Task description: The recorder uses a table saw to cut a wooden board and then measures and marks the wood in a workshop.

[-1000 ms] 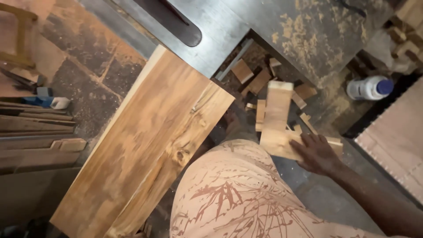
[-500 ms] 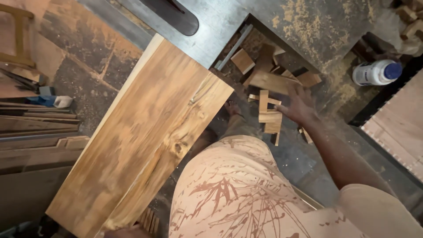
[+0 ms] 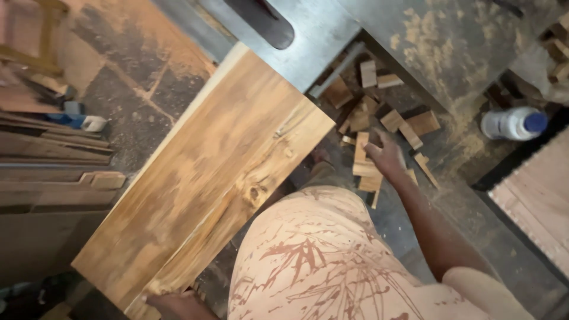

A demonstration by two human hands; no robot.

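Note:
A long, wide brown plank (image 3: 219,172) with a knot slants from lower left to the middle, its far end by the metal saw table (image 3: 332,29). My left hand (image 3: 172,303) grips the plank's near end at the bottom edge, only partly in view. My right hand (image 3: 386,157) reaches down to a pile of small wooden offcuts (image 3: 361,121) on the floor, fingers spread over a pale strip. I cannot tell whether it grips anything. My pale patterned clothing (image 3: 314,255) fills the lower middle.
The grey saw table has a dark slot and sawdust on it. A white bottle with a blue cap (image 3: 512,123) lies at the right. Boards are stacked at the left (image 3: 53,154). A pale wooden panel (image 3: 536,195) sits at the right edge.
My right hand left the larger pale block and moved up and left over the offcut pile. The plank stays held, and the view has shifted slightly.

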